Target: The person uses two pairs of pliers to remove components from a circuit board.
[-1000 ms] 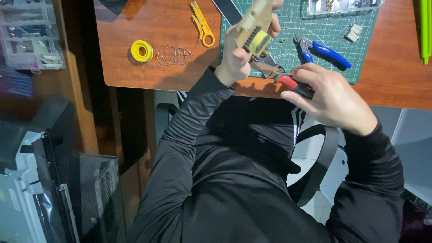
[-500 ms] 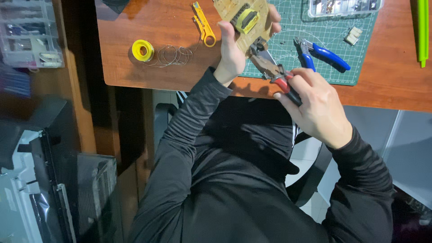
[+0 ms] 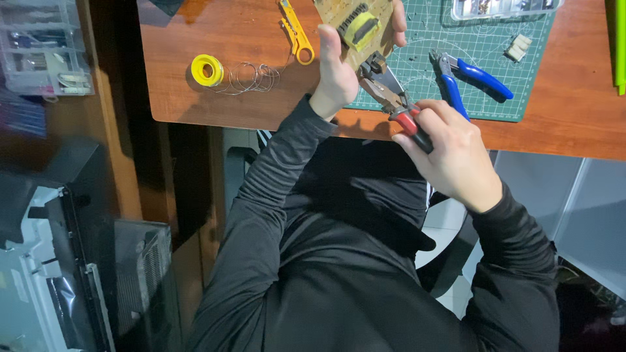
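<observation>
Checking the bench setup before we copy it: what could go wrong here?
1. The left hand holds the circuit board in the air, unsupported; the pliers in the right hand could slip toward the fingers.
2. The pliers bite right beside the yellow part, which may crack.
3. Loose wire from the yellow spool could snag a sleeve.

pliers 2 [image 3: 391,98] [image 3: 466,78] (one held) | circuit board 1 [image 3: 355,29] | yellow spool 1 [image 3: 207,70]

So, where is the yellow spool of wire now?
In the head view, the yellow spool lies on the wooden desk, left of the left hand, beside the yellow tool.
</observation>
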